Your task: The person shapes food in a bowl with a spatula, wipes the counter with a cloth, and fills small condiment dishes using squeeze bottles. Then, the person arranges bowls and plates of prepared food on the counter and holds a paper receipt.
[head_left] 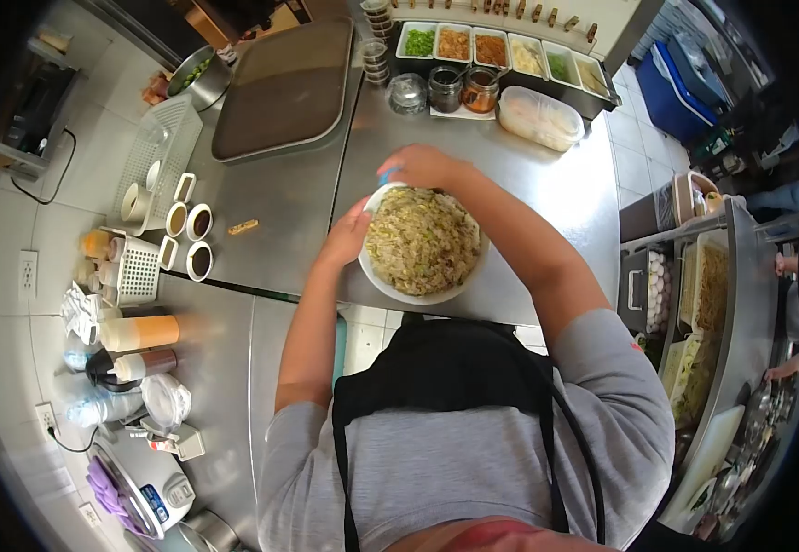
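Note:
A white plate heaped with fried rice is in front of me, over the near part of the steel counter. My left hand grips the plate's left rim. Bent over the far left rim, my right hand holds something blue, seemingly a cloth, against the edge. Most of the cloth is hidden under the fingers.
Behind the plate are a lidded plastic container, jars and a row of topping tubs. To the left are a brown tray, sauce cups and squeeze bottles. A shelf unit stands right.

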Demonstrator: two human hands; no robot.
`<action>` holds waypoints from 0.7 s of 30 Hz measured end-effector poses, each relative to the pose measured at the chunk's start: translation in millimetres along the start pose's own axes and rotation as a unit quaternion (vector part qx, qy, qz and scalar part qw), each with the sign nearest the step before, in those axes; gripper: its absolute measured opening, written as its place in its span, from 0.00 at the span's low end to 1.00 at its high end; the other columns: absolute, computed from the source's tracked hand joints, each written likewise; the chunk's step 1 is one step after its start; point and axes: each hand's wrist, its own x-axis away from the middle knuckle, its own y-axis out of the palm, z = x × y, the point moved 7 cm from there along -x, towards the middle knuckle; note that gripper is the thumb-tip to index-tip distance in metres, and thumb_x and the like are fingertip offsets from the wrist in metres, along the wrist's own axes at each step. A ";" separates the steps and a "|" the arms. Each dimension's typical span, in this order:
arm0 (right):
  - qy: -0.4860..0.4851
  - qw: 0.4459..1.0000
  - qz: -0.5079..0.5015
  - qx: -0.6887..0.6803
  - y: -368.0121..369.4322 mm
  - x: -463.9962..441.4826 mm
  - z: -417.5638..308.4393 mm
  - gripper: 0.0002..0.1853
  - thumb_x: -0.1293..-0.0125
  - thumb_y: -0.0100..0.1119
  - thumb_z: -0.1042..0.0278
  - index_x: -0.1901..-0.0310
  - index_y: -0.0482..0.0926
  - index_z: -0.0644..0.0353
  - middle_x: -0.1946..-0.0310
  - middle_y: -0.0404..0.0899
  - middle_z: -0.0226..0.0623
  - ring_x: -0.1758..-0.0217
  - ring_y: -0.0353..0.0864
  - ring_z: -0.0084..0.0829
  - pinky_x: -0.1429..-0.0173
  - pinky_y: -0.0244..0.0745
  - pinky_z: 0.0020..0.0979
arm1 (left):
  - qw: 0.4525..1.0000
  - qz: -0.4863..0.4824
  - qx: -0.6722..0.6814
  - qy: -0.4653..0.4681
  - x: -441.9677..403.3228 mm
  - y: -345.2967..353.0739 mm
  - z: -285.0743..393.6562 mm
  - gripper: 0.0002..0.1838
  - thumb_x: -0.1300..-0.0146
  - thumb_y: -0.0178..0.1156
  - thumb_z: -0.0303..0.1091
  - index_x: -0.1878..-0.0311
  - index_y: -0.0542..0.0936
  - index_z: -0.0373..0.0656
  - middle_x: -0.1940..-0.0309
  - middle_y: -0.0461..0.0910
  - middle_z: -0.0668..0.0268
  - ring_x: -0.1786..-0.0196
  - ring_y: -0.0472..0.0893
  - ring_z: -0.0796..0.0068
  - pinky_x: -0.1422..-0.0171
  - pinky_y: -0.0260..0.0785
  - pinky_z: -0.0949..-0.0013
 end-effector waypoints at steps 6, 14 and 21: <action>0.041 0.992 -0.122 0.000 14.0 -10.8 -6.6 0.12 0.51 0.55 0.62 0.63 0.79 0.52 0.64 0.77 0.40 0.57 0.74 0.40 0.53 0.68 0.35 | 0.998 0.043 -0.055 0.005 1.6 -2.1 6.4 0.19 0.37 0.42 0.37 0.44 0.66 0.42 0.55 0.74 0.59 0.52 0.72 0.72 0.47 0.61 0.72; 0.233 0.970 0.069 0.001 -25.1 80.7 44.4 0.14 0.47 0.51 0.61 0.64 0.77 0.62 0.64 0.76 0.47 0.61 0.75 0.46 0.54 0.68 0.39 | 0.994 0.106 -0.032 -0.011 -5.3 -0.2 -24.2 0.18 0.39 0.45 0.35 0.47 0.69 0.38 0.55 0.75 0.59 0.53 0.73 0.72 0.48 0.62 0.72; 0.449 0.869 0.210 0.002 -11.9 184.1 -0.3 0.14 0.43 0.46 0.64 0.61 0.73 0.64 0.67 0.76 0.52 0.61 0.74 0.49 0.56 0.68 0.42 | 0.980 0.195 -0.039 0.003 11.4 -1.3 -10.2 0.20 0.39 0.44 0.37 0.46 0.65 0.37 0.58 0.75 0.52 0.53 0.73 0.57 0.47 0.62 0.66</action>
